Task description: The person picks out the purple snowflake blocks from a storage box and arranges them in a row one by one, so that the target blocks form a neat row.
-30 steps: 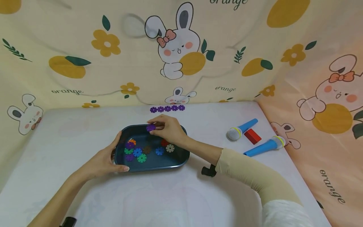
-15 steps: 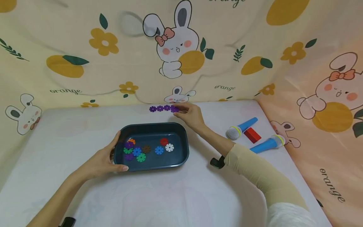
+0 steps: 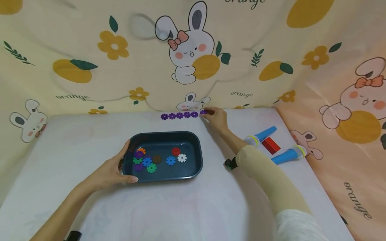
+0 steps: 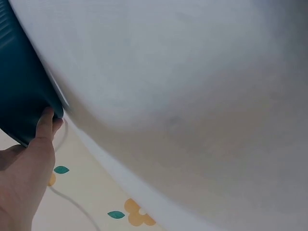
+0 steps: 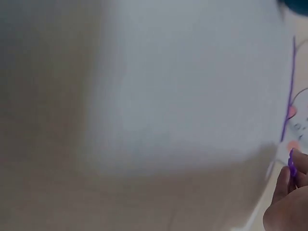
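The right hand (image 3: 217,117) is pinching a purple disc (image 3: 203,112) between thumb and fingers, at the far side of the white surface (image 3: 211,201). The disc is sitting just right of a purple row (image 3: 179,115) of five similar discs. The right wrist view is showing that row edge-on as a thin purple line (the head view is giving its notched, flower-like faces), with a gap between its end and the pinched disc. The left hand (image 3: 114,171) is gripping the left end of a dark tray (image 3: 197,172), its thumb lying over the near rim. The left wrist view is revealing fingers pressing the tray's outer wall, which the head view is hiding. Only the head view is showing the tray's contents, notched discs (image 3: 146,162) in orange, purple, green, blue, brown, red and white. On the right, a red block (image 3: 271,145) is lying between a far microphone (image 3: 265,133) and a near microphone (image 3: 287,156); the right arm (image 3: 265,177) is partly covering both microphones. Behind, a rabbit-print cloth (image 3: 120,80) is hanging.
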Demonstrator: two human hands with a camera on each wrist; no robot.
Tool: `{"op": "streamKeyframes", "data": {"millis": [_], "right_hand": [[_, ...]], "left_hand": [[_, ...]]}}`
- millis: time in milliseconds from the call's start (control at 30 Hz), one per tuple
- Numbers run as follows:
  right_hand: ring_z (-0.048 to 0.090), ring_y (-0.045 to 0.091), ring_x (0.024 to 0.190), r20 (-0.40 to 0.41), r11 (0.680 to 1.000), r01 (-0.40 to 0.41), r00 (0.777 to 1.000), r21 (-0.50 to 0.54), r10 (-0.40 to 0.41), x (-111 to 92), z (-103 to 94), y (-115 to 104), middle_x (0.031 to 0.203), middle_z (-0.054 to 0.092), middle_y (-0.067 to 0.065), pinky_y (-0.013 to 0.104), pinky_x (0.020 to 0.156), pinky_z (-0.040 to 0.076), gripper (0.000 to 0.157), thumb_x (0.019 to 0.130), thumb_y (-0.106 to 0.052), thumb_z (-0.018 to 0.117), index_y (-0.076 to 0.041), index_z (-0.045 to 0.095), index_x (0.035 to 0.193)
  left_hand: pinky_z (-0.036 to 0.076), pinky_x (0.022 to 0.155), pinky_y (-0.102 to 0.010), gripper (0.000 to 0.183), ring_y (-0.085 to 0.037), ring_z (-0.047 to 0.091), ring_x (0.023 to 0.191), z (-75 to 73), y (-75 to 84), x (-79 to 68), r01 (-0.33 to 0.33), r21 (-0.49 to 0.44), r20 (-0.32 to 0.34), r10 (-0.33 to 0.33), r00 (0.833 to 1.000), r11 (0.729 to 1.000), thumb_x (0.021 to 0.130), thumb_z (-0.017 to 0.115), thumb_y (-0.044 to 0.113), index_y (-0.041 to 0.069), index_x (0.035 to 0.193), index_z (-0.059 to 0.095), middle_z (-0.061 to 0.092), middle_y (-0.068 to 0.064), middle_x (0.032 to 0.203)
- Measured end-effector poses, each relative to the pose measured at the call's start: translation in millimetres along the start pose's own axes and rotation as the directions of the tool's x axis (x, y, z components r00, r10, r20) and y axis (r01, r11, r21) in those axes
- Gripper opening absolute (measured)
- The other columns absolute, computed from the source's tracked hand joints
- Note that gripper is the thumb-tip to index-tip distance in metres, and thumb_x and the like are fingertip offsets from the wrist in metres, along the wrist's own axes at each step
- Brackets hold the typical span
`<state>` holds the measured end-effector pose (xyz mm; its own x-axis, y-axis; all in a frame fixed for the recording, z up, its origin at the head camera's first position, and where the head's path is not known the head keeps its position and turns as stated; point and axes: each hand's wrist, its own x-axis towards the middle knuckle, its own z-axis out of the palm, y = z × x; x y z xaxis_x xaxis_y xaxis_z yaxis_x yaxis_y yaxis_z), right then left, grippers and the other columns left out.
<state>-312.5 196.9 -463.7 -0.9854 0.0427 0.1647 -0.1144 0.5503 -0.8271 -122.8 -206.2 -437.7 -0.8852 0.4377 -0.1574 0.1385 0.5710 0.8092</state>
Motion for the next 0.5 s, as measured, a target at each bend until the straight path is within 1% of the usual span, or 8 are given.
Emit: {"op": "streamKeyframes", "data": {"millis": [167,233,400,500], "right_hand": [[0.068,0.024,0.096,0.013,0.997,-0.017,1.0,-0.071,0.018,4,1.5,13,0.106,0.074,0.012,0.035,0.087,0.053,0.031,0.083,-0.007,0.08,-0.004,0.074,0.113],[0.067,0.023,0.095,0.021,0.996,-0.015,1.0,-0.091,0.016,5,3.2,13,0.105,0.074,0.011,0.035,0.086,0.053,0.03,0.083,-0.009,0.081,-0.005,0.075,0.112],[0.065,0.022,0.091,0.027,0.992,-0.011,1.0,-0.128,0.015,8,8.1,10,0.102,0.073,0.011,0.032,0.082,0.052,0.029,0.084,-0.008,0.08,-0.005,0.075,0.112],[0.066,0.022,0.091,0.031,0.99,-0.014,0.999,-0.142,0.019,9,9.9,9,0.102,0.073,0.011,0.033,0.082,0.052,0.029,0.084,-0.008,0.079,-0.005,0.075,0.113]], "left_hand": [[0.038,0.102,-0.065,0.128,-0.053,0.041,0.132,2.1,-0.3,0.0,0.009,0.004,-0.002,-0.009,1.0,1.0,0.076,0.087,0.036,0.019,0.16,-0.009,0.022,-0.036,0.155],[0.036,0.103,-0.067,0.129,-0.054,0.038,0.134,1.9,-0.3,-0.2,0.012,0.014,-0.007,-0.012,1.0,1.0,0.076,0.087,0.036,0.021,0.16,-0.009,0.021,-0.035,0.156],[0.035,0.103,-0.067,0.128,-0.054,0.036,0.135,0.6,-0.8,-0.3,0.011,0.029,-0.013,-0.01,1.0,1.0,0.076,0.087,0.036,0.023,0.16,-0.009,0.021,-0.034,0.156],[0.035,0.103,-0.067,0.128,-0.054,0.034,0.136,0.3,-1.0,-0.2,0.014,0.017,-0.008,-0.014,1.0,1.0,0.076,0.087,0.035,0.024,0.16,-0.009,0.02,-0.034,0.157]]}}
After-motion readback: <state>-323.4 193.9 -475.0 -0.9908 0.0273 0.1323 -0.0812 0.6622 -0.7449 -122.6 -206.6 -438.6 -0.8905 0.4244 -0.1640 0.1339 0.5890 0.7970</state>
